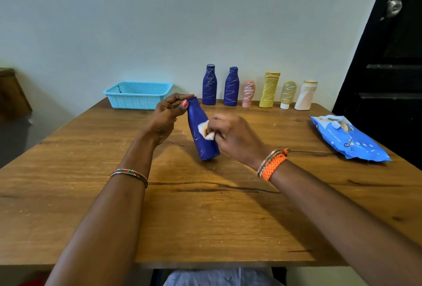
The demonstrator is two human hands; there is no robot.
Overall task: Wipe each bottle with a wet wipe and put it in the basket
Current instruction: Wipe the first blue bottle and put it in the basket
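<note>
A dark blue bottle leans tilted at the table's middle, its base on the wood. My left hand pinches its top between fingers and thumb. My right hand grips a crumpled white wet wipe and presses it against the bottle's side. White scribble marks show near the bottle's base. A light blue basket stands at the back left.
Along the wall stand two scribbled blue bottles, a pink bottle, a yellow one, a pale green one and a white one. A blue wet-wipe pack lies at the right. A dark door stands beyond.
</note>
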